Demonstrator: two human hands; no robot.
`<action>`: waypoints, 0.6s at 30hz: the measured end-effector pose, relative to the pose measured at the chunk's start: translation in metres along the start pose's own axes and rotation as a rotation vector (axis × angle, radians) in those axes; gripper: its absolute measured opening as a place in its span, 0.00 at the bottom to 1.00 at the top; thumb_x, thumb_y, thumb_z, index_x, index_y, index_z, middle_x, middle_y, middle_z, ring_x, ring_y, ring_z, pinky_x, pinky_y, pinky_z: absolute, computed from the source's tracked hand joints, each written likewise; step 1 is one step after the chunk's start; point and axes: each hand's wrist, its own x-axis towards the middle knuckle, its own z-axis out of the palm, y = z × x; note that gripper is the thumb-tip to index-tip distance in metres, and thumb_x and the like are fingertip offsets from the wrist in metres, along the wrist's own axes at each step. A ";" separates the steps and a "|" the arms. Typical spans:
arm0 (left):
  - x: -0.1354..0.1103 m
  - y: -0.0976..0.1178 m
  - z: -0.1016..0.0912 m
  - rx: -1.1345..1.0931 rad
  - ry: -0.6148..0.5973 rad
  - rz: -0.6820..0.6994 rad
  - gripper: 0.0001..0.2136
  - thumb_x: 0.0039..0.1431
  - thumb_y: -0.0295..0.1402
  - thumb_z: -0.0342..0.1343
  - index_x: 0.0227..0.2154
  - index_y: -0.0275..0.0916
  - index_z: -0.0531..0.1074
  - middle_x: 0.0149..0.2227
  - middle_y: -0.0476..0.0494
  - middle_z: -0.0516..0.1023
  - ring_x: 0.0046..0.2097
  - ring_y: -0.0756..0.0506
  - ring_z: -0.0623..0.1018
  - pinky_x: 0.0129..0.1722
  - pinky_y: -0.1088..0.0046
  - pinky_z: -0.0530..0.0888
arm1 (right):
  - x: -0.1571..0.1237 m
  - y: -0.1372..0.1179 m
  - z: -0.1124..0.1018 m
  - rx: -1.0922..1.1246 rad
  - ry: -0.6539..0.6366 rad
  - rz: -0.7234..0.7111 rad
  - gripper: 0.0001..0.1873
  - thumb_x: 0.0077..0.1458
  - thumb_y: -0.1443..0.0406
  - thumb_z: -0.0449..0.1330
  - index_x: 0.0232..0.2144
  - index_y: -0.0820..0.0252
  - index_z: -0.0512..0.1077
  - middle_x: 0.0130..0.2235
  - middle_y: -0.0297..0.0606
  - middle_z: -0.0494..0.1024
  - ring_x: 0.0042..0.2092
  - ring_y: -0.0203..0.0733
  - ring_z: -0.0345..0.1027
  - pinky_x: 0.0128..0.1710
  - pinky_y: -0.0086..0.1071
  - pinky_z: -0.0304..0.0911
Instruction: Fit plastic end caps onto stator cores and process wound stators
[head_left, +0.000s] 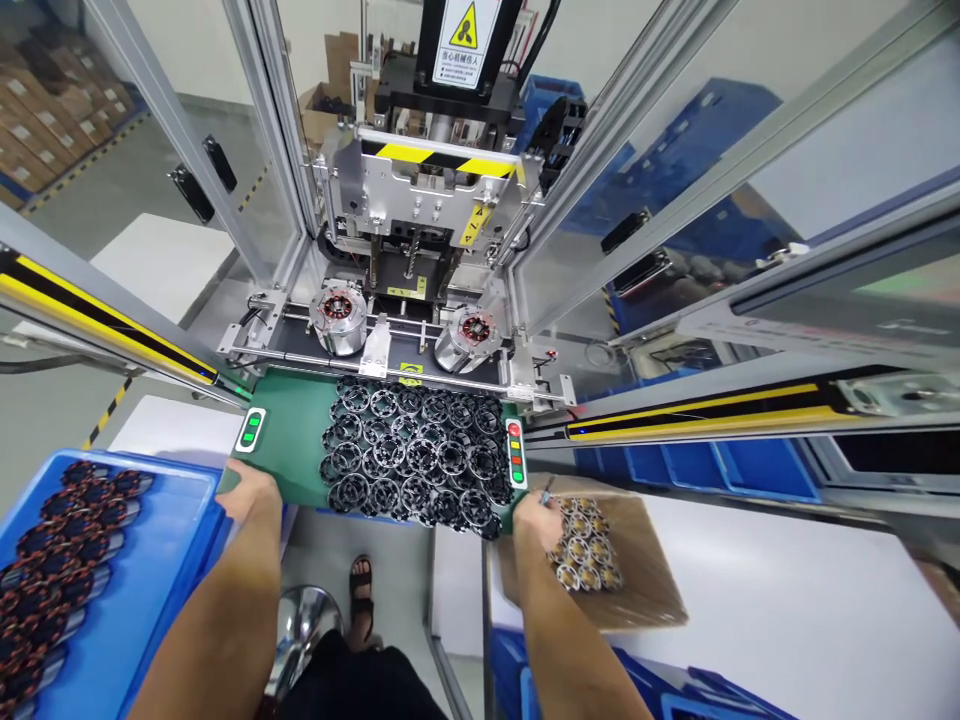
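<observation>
A green work surface (289, 450) extends in front of the press. My left hand (251, 492) rests at its front left corner, most of its fingers hidden at the edge. At the opposite front corner, my right hand (538, 520) is closed, with a small grey metallic piece (548, 488) showing at its fingers; I cannot make out what it is. Between the hands, several black ring-shaped frames (420, 455) sit in rows. Behind them, two round metal fixtures, a left one (339, 322) and a right one (466, 342), each bear a part with copper-coloured windings.
The press head (442, 190) stands above and behind the fixtures. Button panels flank the surface, left (251, 430) and right (515, 452). A blue tray (161, 500) of wound parts is at left; a cardboard box (645, 560) of ring parts at right. A metal stool (304, 620) stands below.
</observation>
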 end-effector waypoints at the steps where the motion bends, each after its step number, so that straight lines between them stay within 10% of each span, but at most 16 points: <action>1: 0.000 0.001 0.000 0.005 -0.002 0.002 0.38 0.81 0.68 0.48 0.68 0.39 0.76 0.62 0.12 0.88 0.75 0.13 0.90 0.75 0.31 0.88 | 0.000 0.000 0.000 0.003 0.001 -0.002 0.22 0.86 0.49 0.73 0.70 0.51 0.86 0.74 0.50 0.87 0.70 0.57 0.86 0.74 0.59 0.85; 18: -0.005 0.013 -0.005 0.097 0.008 0.029 0.40 0.85 0.64 0.42 0.73 0.34 0.76 0.69 0.07 0.87 0.74 0.10 0.90 0.71 0.26 0.90 | 0.000 0.000 0.007 0.010 0.012 -0.009 0.26 0.84 0.50 0.76 0.72 0.55 0.84 0.73 0.49 0.87 0.68 0.57 0.87 0.70 0.59 0.88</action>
